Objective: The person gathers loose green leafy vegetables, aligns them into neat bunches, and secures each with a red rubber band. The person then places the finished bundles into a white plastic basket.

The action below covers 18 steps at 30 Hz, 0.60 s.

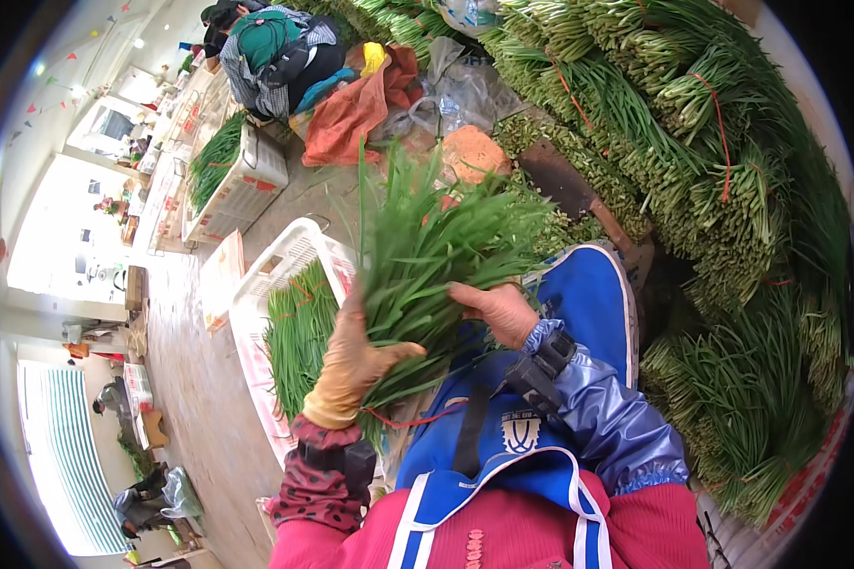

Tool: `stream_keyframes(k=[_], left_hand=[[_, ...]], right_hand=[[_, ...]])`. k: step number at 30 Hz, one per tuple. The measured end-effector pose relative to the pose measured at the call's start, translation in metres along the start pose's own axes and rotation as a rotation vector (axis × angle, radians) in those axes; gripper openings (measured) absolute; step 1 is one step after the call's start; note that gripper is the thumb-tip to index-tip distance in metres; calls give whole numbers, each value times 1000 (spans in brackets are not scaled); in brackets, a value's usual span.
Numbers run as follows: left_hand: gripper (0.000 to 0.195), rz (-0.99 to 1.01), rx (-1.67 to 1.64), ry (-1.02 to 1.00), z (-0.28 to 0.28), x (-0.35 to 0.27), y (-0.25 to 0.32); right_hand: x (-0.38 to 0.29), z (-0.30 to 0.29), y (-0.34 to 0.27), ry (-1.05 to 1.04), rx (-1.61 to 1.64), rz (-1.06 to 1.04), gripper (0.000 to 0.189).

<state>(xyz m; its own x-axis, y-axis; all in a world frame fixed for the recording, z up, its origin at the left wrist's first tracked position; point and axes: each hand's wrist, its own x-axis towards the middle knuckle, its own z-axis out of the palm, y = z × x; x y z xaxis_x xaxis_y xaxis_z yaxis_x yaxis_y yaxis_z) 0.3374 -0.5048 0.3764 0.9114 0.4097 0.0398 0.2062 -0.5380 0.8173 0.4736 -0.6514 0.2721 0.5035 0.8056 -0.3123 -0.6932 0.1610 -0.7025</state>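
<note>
A loose bunch of garlic chives (434, 263) is held between my two hands above my lap, its leaf tips blurred. My left hand (345, 359), in a tan glove, presses along the bunch's left side with the thumb spread. On the other side, my bare right hand (502, 313) grips the leaves; leaves partly hide its fingers. A red tie (416, 422) hangs below the bunch near my left wrist. Beneath lies my blue apron (583, 306). Left of my gloved hand stands a white plastic crate (245, 299) with tied chives (299, 320) inside.
A cleaver (555, 178) with a wooden handle lies on chive trimmings (534, 142), beside an orange-brown block (475, 153). Stacked chive bundles (704, 142) rise on the right. Another filled crate (260, 167) stands beyond, near a bent-over person (277, 57). Plastic bags (462, 92) litter the floor.
</note>
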Motion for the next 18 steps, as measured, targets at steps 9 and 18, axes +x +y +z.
stream_keyframes(k=[9, 18], left_hand=[[90, -285, -19, -69, 9, 47, -45], [61, -455, -207, -5, -17, 52, -46]], right_hand=[[-8, -59, -6, 472, 173, -64, 35], [-36, -16, -50, 423, -859, -1024, 27]])
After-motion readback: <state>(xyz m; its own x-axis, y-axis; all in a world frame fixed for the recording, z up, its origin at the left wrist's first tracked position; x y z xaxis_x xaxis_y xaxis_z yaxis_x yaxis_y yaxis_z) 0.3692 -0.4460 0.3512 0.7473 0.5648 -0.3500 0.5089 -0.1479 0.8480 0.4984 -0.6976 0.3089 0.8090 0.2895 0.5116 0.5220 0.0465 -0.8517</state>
